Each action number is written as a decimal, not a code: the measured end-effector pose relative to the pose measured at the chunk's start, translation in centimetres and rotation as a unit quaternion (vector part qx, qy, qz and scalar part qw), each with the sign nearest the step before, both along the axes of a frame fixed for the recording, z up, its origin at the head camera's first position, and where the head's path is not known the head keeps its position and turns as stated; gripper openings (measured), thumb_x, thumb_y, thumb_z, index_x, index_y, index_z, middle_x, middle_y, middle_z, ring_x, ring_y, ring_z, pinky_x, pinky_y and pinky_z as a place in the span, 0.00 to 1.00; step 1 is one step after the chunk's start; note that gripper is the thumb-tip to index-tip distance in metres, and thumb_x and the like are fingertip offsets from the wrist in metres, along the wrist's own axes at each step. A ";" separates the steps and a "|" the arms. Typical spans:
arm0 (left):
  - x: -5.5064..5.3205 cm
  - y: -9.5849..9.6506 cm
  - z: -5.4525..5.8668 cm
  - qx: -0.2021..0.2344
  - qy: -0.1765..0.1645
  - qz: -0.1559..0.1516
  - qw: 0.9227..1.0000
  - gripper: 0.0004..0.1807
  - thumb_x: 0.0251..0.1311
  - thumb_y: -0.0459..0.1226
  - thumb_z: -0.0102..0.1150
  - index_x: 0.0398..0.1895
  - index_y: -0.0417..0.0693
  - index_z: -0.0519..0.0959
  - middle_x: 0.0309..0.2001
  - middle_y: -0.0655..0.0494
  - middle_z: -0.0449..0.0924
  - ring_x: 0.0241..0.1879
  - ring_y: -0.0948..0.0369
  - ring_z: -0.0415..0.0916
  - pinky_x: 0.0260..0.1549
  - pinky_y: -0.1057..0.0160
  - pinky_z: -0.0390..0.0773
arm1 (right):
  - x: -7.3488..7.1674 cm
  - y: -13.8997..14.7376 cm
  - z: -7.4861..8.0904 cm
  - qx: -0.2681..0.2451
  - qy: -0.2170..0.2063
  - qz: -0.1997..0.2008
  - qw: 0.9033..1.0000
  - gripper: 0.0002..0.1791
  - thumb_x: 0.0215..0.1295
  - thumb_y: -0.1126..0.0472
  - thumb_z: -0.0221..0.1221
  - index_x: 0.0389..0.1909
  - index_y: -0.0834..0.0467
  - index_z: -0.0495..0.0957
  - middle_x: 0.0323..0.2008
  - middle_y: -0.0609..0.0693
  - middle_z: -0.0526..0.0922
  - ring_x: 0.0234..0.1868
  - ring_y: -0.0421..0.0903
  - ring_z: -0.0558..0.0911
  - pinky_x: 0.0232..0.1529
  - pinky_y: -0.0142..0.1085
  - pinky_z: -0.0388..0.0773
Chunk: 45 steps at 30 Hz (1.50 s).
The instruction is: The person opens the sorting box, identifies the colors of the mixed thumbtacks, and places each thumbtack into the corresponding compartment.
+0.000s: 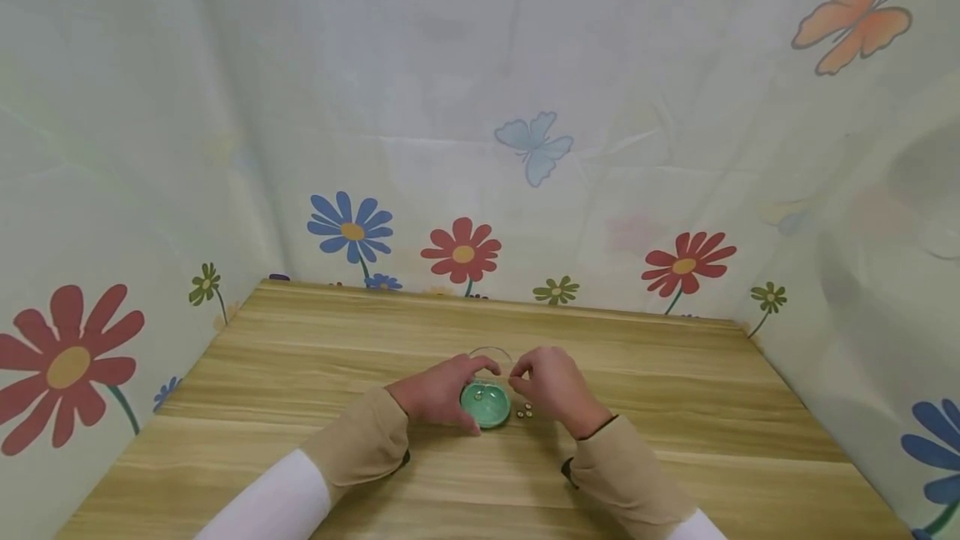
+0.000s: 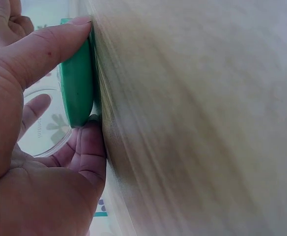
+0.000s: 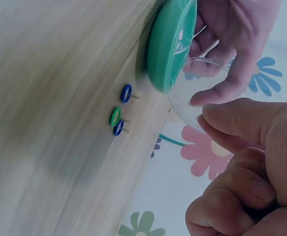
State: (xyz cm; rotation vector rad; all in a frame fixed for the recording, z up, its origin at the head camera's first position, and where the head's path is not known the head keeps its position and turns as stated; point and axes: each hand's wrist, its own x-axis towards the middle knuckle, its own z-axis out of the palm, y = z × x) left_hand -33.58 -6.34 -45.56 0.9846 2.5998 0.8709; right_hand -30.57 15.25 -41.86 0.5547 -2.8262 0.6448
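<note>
A small round green case [image 1: 486,407] lies on the table with its clear lid [image 1: 491,350] raised at the far side. My left hand [image 1: 442,394] holds the case by its side, thumb at the near edge and fingers around the back; its index finger reaches over toward the lid. My right hand [image 1: 551,386] pinches with thumb and index finger at the lid's right rim, its other fingers curled in. Inside the case sits a tiny shiny piece [image 1: 478,395]. Beside it stand three small tacks [image 1: 524,412], rimmed blue and green in the right wrist view.
The wood-grain table [image 1: 360,332] is bordered by a pale curtain [image 1: 420,65] printed with flowers and butterflies at the back and both sides.
</note>
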 end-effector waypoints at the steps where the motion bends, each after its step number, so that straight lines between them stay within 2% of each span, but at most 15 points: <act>1: 0.0 0.0 0.1 -0.001 0.000 0.001 1.000 0.46 0.44 0.42 0.84 0.68 0.61 0.69 0.50 0.56 0.72 0.47 0.59 0.70 0.49 0.62 0.74 | 0.0 0.1 0.0 0.005 0.001 -0.001 1.000 0.06 0.60 0.64 0.70 0.24 0.54 0.89 0.27 0.45 0.87 0.26 0.38 0.77 0.31 0.35 0.77; 6: 0.1 0.0 0.2 0.000 -0.007 0.005 1.000 0.46 0.45 0.41 0.84 0.68 0.61 0.69 0.49 0.56 0.72 0.47 0.59 0.70 0.50 0.62 0.74 | 0.1 0.5 -0.1 0.017 -0.010 -0.011 1.000 0.08 0.57 0.67 0.70 0.21 0.54 0.87 0.26 0.46 0.87 0.28 0.39 0.79 0.34 0.38 0.79; 13: 0.1 0.1 0.1 -0.003 -0.007 0.008 1.000 0.45 0.44 0.41 0.84 0.67 0.62 0.69 0.49 0.57 0.72 0.47 0.60 0.70 0.50 0.62 0.75 | 0.4 1.4 -0.3 0.036 -0.032 -0.018 0.999 0.09 0.53 0.69 0.70 0.19 0.55 0.86 0.24 0.45 0.83 0.25 0.40 0.74 0.29 0.35 0.73; 18: 0.1 0.2 0.2 -0.003 -0.010 0.009 1.000 0.45 0.43 0.41 0.85 0.67 0.62 0.69 0.49 0.56 0.72 0.47 0.60 0.70 0.51 0.62 0.75 | 0.3 2.0 -0.7 0.052 -0.033 -0.015 0.998 0.08 0.51 0.70 0.70 0.18 0.55 0.86 0.24 0.45 0.85 0.25 0.39 0.73 0.29 0.35 0.72; 28: 0.2 0.1 0.3 -0.002 -0.012 0.010 1.000 0.45 0.44 0.40 0.84 0.67 0.62 0.69 0.50 0.56 0.73 0.49 0.59 0.71 0.52 0.61 0.75 | 0.5 2.1 -0.7 0.039 -0.051 -0.006 0.998 0.08 0.51 0.71 0.69 0.19 0.56 0.86 0.21 0.44 0.83 0.24 0.40 0.72 0.27 0.34 0.71; 45: 0.0 0.2 0.1 0.004 -0.021 0.010 1.000 0.45 0.44 0.41 0.85 0.66 0.62 0.69 0.51 0.56 0.73 0.49 0.59 0.71 0.52 0.60 0.75 | 0.1 2.1 -1.5 0.061 -0.034 0.003 0.998 0.11 0.51 0.69 0.70 0.16 0.54 0.83 0.19 0.42 0.79 0.22 0.40 0.72 0.26 0.34 0.71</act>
